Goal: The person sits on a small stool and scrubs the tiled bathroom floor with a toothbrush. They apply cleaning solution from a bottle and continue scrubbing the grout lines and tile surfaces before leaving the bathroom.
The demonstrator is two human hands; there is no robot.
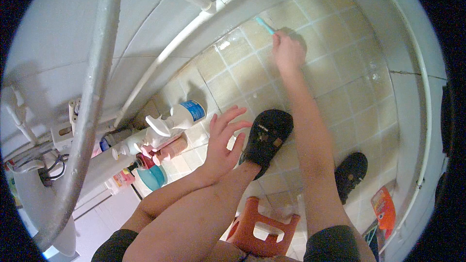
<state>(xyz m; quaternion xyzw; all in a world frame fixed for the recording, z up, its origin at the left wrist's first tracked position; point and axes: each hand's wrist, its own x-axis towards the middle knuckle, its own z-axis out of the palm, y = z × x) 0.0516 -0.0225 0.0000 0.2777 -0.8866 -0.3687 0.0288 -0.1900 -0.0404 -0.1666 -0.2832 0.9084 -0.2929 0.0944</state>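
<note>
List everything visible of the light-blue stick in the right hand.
The light-blue stick is slim, roughly straight and plastic-looking. The right hand grips one end, hiding it; the free end points up and left in the picture, toward the wall, over the tiled floor. Whether the tip touches the tiles or carries bristles is too blurred to tell.

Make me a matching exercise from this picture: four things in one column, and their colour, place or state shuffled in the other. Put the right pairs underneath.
Things
1. turquoise tool
2. spray bottle with a blue label
3. stool
4. left hand

Colour, place or state
A. orange-red, near the picture's lower edge
B. open, holding nothing
C. gripped in the right hand
D. white-bodied, up and to the left of an open hand

Right pairs
1-C
2-D
3-A
4-B
</note>
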